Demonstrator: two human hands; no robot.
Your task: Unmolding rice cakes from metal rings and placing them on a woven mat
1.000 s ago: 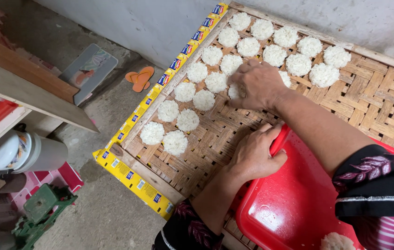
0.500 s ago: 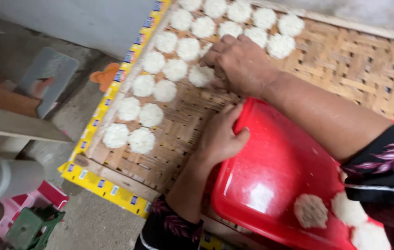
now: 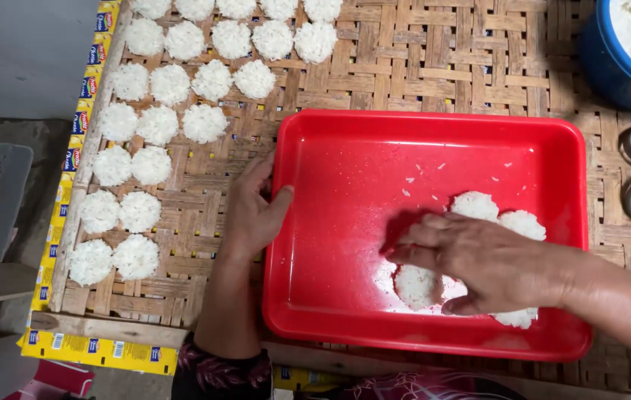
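Moved: right hand (image 3: pixel 478 267) now brought from mat (image 3: pixel 419 74) into red tray (image 3: pixel 345 222) | Grip: fingers curled on rice patty (image 3: pixel 415 285); left hand (image 3: pixel 252 211) clasped on tray rim | Risk: patty likely crumbled if pinched hard.

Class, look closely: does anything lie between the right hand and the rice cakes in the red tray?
Nothing visible does. The right hand already rests on the rice cakes inside the red tray; the left hand only holds the tray's left rim.
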